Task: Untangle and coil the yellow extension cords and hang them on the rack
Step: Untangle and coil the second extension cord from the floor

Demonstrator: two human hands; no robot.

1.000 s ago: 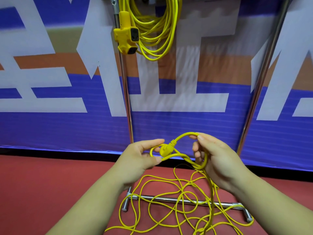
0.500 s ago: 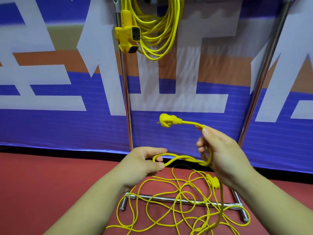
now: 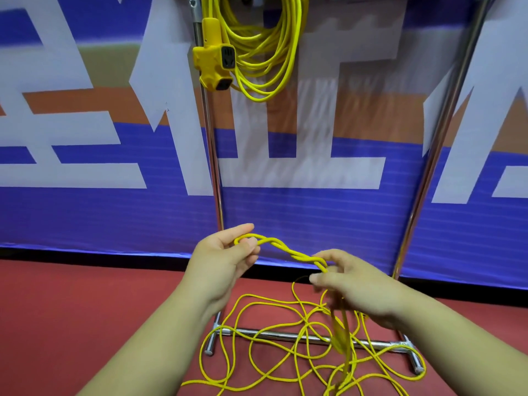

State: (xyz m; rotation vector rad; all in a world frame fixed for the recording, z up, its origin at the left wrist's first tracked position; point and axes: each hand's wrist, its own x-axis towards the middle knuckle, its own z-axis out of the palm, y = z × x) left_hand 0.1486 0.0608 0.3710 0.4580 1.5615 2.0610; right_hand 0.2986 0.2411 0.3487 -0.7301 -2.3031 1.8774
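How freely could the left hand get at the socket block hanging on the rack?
Probably yes: the space between left hand and socket block looks free, but its fingers pinch the twisted cord.

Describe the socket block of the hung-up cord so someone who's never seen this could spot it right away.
Find the metal rack before the blue banner and follow its left pole to the top. There, beside the hanging yellow coil, is the socket block: the only chunky, solid yellow piece, with dark outlets.
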